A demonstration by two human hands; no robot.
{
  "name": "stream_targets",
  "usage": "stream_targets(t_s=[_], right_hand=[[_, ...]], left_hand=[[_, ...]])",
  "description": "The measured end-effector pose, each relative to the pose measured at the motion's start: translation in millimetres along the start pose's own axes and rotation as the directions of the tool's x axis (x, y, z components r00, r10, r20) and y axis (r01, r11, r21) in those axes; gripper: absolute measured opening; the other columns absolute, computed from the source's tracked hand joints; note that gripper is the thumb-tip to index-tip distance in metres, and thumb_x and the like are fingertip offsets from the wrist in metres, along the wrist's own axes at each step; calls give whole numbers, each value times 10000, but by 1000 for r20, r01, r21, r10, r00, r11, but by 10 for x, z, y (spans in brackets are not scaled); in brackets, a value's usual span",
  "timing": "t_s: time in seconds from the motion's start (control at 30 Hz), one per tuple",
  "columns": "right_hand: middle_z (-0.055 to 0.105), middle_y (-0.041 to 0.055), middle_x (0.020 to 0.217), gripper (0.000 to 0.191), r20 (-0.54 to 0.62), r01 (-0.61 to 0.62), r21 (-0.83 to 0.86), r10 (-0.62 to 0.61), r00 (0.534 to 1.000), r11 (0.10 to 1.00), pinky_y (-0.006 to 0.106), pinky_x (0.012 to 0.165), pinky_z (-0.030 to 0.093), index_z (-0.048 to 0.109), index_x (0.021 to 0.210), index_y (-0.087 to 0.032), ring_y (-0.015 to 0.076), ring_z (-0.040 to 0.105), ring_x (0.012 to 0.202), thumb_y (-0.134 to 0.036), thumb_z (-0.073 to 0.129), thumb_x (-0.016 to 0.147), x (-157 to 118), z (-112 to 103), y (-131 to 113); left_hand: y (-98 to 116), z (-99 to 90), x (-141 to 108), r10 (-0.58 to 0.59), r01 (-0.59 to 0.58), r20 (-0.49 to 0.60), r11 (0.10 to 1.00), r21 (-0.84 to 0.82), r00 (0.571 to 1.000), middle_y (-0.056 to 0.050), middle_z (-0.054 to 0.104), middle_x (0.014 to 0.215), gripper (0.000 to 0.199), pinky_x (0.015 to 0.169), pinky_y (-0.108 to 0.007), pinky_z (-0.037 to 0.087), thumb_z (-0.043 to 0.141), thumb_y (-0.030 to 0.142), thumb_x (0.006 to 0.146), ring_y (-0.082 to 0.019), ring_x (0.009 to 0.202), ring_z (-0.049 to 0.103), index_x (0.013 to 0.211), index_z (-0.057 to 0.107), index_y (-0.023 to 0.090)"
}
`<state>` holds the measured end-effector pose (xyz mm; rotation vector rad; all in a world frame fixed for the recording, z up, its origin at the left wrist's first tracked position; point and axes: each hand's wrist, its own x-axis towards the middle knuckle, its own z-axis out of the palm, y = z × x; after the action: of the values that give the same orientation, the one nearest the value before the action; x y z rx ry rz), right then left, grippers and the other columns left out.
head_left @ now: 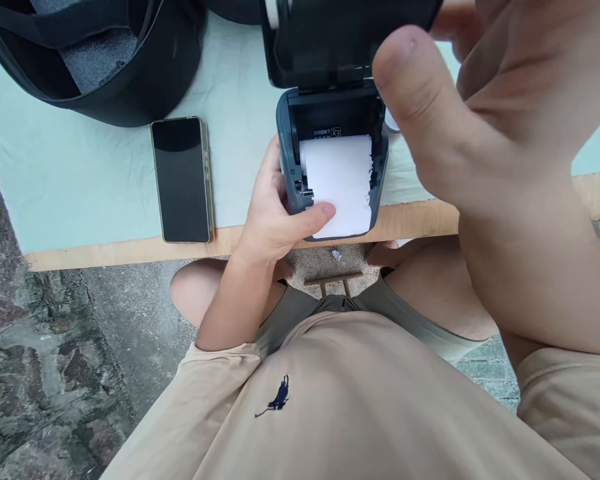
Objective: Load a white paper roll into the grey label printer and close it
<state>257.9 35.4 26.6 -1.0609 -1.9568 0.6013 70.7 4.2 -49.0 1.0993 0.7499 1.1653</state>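
A small dark label printer (347, 110) is tilted up at the table's front edge with its lid (325, 43) swung back. My left hand (267, 217) grips the printer's left side. Its thumb presses on the white paper (341, 173), which runs out of the compartment toward me and has a ragged right edge. My right hand (480, 113) is at the lid's right side, thumb in front and fingers behind, pinching the lid. Part of a white round thing (392, 122) shows behind the printer, mostly hidden.
A phone (183, 180) with a dark screen lies left of the printer. Behind it stands an unzipped black case (145, 83) with grey foam (100, 57) inside. A pale green cloth (240, 133) covers the table, whose wooden edge (130, 252) faces my knees.
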Motion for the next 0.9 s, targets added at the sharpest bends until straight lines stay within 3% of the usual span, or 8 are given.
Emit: stream_targets(t_s=[0.13, 0.23, 0.33, 0.43, 0.57, 0.7, 0.9], right_hand=[[593, 28, 1067, 327, 67, 211, -232, -201, 977, 949, 301, 976, 469, 599, 1104, -177, 160, 563, 1067, -351, 443, 875, -20, 1, -21], [558, 47, 1080, 251, 101, 354, -244, -340, 935, 903, 307, 957, 509, 607, 1056, -234, 158, 539, 1079, -293, 536, 823, -92, 54, 39], [557, 21, 1019, 155, 84, 412, -200, -404, 911, 889, 348, 1008, 514, 607, 939, -244, 143, 556, 1050, -252, 576, 787, -156, 100, 103], [561, 16, 1000, 124, 70, 403, -159, -397, 915, 901, 372, 1014, 514, 613, 896, -223, 135, 567, 1027, -222, 577, 777, -173, 101, 117], [564, 68, 1075, 211, 75, 364, -192, -356, 931, 912, 368, 946, 521, 621, 977, -181, 160, 563, 1040, -220, 572, 776, -149, 59, 72], [533, 143, 1150, 354, 134, 296, -218, -272, 953, 930, 331, 960, 494, 590, 1108, -106, 192, 532, 1129, -281, 558, 801, -142, 41, -1], [498, 131, 1291, 463, 200, 223, -213, -180, 963, 951, 297, 1010, 468, 508, 1223, -133, 169, 494, 1230, -362, 554, 824, -183, 28, -95]], left_hand=[[19, 32, -15, -35, 30, -48, 995, -96, 998, 5, 642, 944, 552, 734, -282, 557, 766, 241, 637, -160, 846, 667, 1131, 521, 252], [46, 51, -16, -52, 44, -73, 993, -105, 996, 2, 640, 924, 523, 731, -280, 558, 762, 276, 653, -169, 859, 672, 1115, 519, 245], [69, 52, -13, -60, 56, -63, 996, -70, 996, -3, 639, 957, 560, 758, -293, 567, 781, 325, 632, -207, 946, 669, 1118, 514, 245], [68, 32, -12, -63, 61, -49, 997, -38, 997, -4, 636, 972, 625, 804, -327, 572, 801, 355, 604, -241, 1000, 665, 1143, 502, 253], [61, 19, -5, -64, 62, -36, 998, -30, 997, -16, 642, 981, 707, 883, -388, 560, 798, 440, 581, -300, 1141, 609, 1191, 480, 275], [116, 71, 4, -93, 87, -91, 994, -60, 992, -38, 639, 982, 625, 996, -432, 498, 679, 594, 659, -314, 1284, 493, 1163, 504, 267], [146, 113, -7, -61, 56, -70, 996, -73, 996, -43, 636, 942, 466, 1036, -444, 464, 625, 566, 731, -303, 1310, 455, 1068, 553, 252]])
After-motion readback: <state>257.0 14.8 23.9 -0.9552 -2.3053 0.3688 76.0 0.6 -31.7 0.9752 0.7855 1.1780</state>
